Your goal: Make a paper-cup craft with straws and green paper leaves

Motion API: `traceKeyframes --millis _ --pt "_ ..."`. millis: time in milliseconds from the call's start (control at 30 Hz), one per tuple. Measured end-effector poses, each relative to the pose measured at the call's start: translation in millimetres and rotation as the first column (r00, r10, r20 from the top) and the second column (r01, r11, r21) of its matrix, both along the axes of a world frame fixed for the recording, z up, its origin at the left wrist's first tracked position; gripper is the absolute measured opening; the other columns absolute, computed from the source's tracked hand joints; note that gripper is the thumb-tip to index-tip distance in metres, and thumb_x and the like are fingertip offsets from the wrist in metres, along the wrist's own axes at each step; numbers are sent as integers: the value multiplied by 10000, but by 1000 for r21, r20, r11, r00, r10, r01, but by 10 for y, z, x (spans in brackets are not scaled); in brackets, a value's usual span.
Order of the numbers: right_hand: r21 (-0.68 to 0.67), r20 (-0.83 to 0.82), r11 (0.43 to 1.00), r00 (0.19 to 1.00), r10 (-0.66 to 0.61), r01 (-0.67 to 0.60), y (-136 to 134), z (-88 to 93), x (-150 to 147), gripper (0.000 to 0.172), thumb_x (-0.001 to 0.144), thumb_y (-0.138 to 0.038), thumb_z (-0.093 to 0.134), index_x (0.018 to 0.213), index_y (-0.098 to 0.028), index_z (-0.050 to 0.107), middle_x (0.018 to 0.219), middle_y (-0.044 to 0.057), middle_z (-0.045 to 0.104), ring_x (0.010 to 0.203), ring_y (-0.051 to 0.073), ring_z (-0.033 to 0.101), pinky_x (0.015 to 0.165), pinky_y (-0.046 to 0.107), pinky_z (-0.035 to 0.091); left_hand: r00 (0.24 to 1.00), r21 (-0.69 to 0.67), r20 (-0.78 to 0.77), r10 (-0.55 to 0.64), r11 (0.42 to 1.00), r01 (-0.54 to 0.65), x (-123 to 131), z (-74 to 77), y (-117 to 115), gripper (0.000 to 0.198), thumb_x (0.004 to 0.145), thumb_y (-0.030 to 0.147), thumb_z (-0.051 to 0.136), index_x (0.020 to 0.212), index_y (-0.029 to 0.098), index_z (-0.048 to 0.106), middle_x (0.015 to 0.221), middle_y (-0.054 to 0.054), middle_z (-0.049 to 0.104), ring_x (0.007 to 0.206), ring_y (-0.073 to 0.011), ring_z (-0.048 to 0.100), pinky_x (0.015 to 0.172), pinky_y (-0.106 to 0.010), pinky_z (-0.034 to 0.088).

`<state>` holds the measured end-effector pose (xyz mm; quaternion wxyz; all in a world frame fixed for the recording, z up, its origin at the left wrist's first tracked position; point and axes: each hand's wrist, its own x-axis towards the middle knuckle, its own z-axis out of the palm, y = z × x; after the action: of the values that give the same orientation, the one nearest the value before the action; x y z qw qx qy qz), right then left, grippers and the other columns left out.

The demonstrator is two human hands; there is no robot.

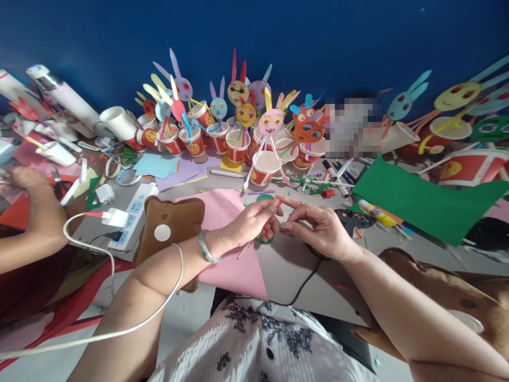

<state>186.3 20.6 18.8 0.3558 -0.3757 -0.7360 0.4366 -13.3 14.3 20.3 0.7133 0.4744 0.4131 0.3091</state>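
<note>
My left hand (258, 220), with a jade-coloured bangle at its wrist, is closed in a pinch on a small pinkish-red paper strip (277, 202). My right hand (320, 228) comes in from the right; its index fingertip touches the strip's top end, and its thumb stays apart lower down. Below both hands is a green round paper piece (265, 239), partly hidden. Under my left wrist lies a pink paper sheet (234, 270), and a thin pale strip (243, 250) rests on it. Just beyond stands a red-and-white paper cup (265, 171) with a pink rabbit face (271, 122).
Several cup figures line the blue wall. A white power strip (137, 215), brown bear-shaped cushion (170, 212) and white charging cable (178, 281) are left. Green paper (429, 196), a yellow glue stick (377, 213) and markers lie right. Another person's arm (35, 228) works far left.
</note>
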Motion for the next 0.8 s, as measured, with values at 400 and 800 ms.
traceKeyframes --millis 400,800 --pt "-19 -18 1000 1000 9 -10 8 4 -3 201 861 -406 739 750 -257 660 810 70 787 1338 336 586 970 409 553 996 -47 77 43 998 -40 -7 14 -12 360 976 520 524 905 167 534 597 61 354 483 -55 284 458 -213 220" --pt "-24 -53 1000 999 9 -11 21 -41 45 213 880 -430 726 779 -256 655 841 75 784 1384 334 541 997 424 544 998 21 68 2 1000 -3 -30 18 6 294 968 436 550 886 154 567 640 21 497 502 -67 427 462 -213 324"
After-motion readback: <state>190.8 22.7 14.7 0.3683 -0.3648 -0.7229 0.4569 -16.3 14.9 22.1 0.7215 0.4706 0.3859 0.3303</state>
